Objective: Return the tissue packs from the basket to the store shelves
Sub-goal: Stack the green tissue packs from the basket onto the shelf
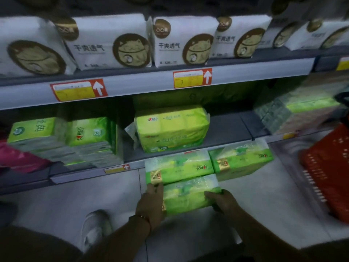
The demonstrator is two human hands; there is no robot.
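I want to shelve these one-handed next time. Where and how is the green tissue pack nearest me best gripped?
Probably by its two short ends, coming from above and the near side, as the left hand and right hand hold the pack now. It lies flat, long and soft; one-handed, span its narrower width across the middle.

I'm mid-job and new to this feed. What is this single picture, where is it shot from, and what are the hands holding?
There is no machine here: a camera on a person's head looks down at their own bare hands. The left hand and the right hand grip the two ends of a green tissue pack. Two similar packs lie just beyond it on the floor, below the lower shelf, which already holds green packs. The red basket stands at the right edge.
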